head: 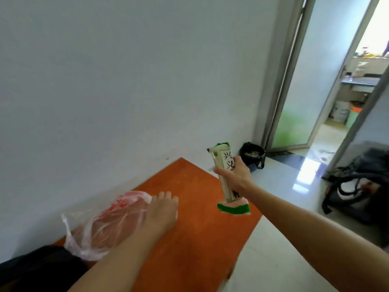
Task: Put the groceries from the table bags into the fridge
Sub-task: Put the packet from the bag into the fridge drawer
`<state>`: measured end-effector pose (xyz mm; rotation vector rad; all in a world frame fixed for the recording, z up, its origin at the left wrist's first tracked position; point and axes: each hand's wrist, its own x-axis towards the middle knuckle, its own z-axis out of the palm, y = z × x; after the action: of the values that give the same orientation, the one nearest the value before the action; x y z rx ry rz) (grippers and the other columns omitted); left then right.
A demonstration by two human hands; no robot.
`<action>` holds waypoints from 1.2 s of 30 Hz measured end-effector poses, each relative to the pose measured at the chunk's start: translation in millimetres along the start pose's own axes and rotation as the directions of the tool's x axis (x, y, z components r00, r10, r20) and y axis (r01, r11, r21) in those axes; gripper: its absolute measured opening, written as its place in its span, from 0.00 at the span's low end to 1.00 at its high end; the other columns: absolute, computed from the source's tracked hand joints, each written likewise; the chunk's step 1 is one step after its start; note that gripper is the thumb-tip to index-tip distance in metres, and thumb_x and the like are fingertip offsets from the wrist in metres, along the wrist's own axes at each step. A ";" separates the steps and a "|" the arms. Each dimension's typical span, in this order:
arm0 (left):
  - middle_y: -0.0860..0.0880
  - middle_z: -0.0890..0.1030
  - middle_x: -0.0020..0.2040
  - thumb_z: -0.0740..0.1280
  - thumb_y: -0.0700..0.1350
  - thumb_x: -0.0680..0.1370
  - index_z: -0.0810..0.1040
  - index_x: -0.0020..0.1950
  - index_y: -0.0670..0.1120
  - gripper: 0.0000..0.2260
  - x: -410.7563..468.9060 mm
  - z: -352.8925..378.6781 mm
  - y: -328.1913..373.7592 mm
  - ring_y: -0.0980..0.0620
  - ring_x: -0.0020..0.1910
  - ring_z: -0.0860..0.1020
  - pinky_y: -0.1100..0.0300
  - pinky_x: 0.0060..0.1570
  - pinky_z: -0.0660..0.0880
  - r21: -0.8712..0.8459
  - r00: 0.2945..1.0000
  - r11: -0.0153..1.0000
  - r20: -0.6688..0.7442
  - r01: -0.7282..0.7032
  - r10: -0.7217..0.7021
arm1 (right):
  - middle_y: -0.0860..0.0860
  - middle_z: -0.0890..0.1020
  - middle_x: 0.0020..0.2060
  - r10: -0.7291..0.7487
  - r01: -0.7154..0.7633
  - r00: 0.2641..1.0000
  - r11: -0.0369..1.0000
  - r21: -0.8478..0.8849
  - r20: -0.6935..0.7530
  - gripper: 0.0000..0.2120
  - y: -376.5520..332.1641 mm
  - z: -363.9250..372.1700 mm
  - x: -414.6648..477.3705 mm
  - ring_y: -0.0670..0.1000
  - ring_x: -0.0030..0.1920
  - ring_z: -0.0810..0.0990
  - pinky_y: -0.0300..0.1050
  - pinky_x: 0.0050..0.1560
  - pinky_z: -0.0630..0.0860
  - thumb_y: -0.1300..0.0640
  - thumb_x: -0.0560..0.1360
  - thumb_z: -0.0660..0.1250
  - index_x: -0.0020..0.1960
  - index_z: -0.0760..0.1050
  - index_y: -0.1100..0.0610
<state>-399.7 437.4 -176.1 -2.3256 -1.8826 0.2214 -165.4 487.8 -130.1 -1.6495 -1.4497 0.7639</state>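
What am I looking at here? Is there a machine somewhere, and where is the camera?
No machine shows here. These are a person's two bare hands, filmed by one wide-angle camera worn on the head, looking forward and down. That is why both arms reach in from the bottom of the picture. The left hand lies flat, fingers straight, at the edge of a clear plastic bag with red print, which sits on an orange-brown table. The right hand grips a long pale packet with green ends and printed characters, held roughly upright above the table. Beyond it a black bin stands on the floor near an open doorway.
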 end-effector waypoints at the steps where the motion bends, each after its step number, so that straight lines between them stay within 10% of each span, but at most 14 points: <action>1: 0.45 0.74 0.61 0.59 0.46 0.78 0.73 0.62 0.47 0.13 7.8 -10.0 29.9 0.45 0.61 0.72 0.50 0.58 0.69 -0.003 1.000 1.000 -0.003 -0.030 0.030 | 0.49 0.78 0.43 0.029 -0.030 0.999 0.998 -0.057 -0.029 0.25 18.4 -30.2 -5.4 0.51 0.42 0.78 0.49 0.41 0.78 0.42 0.66 0.75 0.54 0.68 0.53; 12: 0.44 0.74 0.59 0.58 0.46 0.79 0.73 0.60 0.45 0.12 71.5 -118.0 379.7 0.44 0.59 0.72 0.53 0.53 0.69 0.012 0.845 0.862 -0.188 -0.507 0.500 | 0.53 0.81 0.53 0.221 -0.375 0.915 0.775 -0.509 -0.337 0.37 202.0 -352.0 -81.7 0.57 0.50 0.80 0.49 0.48 0.77 0.34 0.63 0.72 0.64 0.63 0.49; 29: 0.45 0.75 0.58 0.57 0.47 0.81 0.72 0.62 0.46 0.12 218.0 -258.7 818.1 0.45 0.55 0.73 0.53 0.54 0.70 0.104 0.361 0.438 -0.416 -0.893 0.835 | 0.50 0.76 0.48 0.337 -0.659 0.618 0.715 -0.234 -0.710 0.38 353.4 -722.5 -64.3 0.50 0.42 0.79 0.48 0.43 0.81 0.42 0.64 0.75 0.66 0.61 0.51; 36: 0.43 0.75 0.56 0.59 0.43 0.78 0.73 0.56 0.44 0.09 234.8 -325.3 970.1 0.42 0.56 0.72 0.50 0.52 0.70 0.170 0.229 0.318 -0.400 -0.933 0.887 | 0.49 0.75 0.47 0.359 -0.763 0.459 0.628 -0.154 -0.813 0.32 392.3 -857.0 -73.9 0.50 0.40 0.75 0.39 0.31 0.66 0.43 0.68 0.74 0.63 0.62 0.51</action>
<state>643.2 461.2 -58.9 -2.9098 -0.0837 -0.2996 746.9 256.0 -41.9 -2.5494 -0.4440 -0.0535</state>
